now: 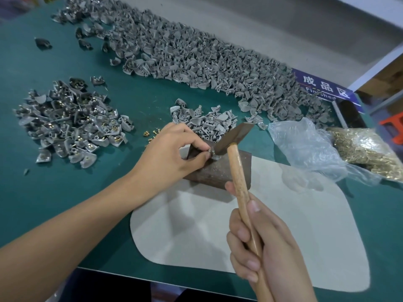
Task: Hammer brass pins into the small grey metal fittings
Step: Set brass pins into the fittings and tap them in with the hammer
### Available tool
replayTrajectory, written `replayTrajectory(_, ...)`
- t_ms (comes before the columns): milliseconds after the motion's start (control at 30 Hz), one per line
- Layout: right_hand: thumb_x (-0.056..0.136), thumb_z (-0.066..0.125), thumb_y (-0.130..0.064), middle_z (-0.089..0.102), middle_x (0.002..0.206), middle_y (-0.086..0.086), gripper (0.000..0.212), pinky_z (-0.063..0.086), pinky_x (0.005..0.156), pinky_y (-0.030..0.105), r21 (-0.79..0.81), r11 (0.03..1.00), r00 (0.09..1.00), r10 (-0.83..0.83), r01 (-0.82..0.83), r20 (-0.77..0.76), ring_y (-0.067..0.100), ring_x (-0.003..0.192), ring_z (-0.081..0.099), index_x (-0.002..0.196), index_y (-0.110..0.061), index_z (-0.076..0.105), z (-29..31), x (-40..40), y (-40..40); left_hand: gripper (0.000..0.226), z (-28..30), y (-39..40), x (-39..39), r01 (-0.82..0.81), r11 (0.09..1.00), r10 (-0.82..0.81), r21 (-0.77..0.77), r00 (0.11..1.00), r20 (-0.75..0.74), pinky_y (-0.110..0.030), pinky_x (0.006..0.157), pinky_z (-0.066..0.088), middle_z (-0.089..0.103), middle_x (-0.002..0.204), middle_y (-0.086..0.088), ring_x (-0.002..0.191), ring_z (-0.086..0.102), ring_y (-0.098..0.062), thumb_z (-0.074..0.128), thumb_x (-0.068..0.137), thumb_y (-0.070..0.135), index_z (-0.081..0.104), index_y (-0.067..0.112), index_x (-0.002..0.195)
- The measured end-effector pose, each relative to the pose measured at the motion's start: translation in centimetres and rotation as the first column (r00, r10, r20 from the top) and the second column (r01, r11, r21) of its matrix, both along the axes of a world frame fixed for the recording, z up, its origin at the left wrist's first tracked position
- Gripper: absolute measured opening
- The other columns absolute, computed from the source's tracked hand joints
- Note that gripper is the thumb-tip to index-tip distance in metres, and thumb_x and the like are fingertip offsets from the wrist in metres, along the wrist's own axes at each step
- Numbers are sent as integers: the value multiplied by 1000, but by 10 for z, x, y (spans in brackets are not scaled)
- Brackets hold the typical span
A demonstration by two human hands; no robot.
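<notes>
Bench (72, 190) with green mat, carrying from largest to smallest: long heap of grey fittings (196, 62) along the far edge; smaller pile of fittings with brass pins seated (69, 123) near the left edge; rusty steel block (218, 171) near the front edge. Right hand (259, 245) grasps a wooden-handled hammer (237, 162), its dark head touching the block's top. Left hand (174, 153) pinches a small grey fitting (214, 155), dull and curved, on the block.
</notes>
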State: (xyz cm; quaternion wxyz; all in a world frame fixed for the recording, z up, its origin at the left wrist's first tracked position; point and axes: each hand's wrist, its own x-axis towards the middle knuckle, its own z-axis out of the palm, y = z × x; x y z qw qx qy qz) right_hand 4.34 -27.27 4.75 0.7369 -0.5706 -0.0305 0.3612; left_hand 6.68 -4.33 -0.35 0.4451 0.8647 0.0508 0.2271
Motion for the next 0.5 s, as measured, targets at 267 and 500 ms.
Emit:
replayTrajectory(267, 95, 54, -42, 41, 66, 2, 41, 31, 40, 16, 4, 1000, 1000, 27, -27, -16, 9, 39, 27, 129, -29, 72, -5, 1, -1, 6, 1, 1, 0, 4, 1000, -4, 24, 1000, -1, -10, 82, 33, 63, 92, 12, 95, 49, 4, 81, 86, 25, 80, 25, 91)
replayTrajectory(500, 92, 54, -42, 38, 65, 0, 41, 29, 39, 15, -8, 1000, 999, 9, -10, -32, 8, 38, 25, 128, -31, 73, -2, 3, -3, 6, -2, 1, 1, 9, 1000, -9, 11, 1000, -7, -14, 80, 35, 61, 92, 17, 97, 49, 3, 79, 86, 32, 79, 31, 92)
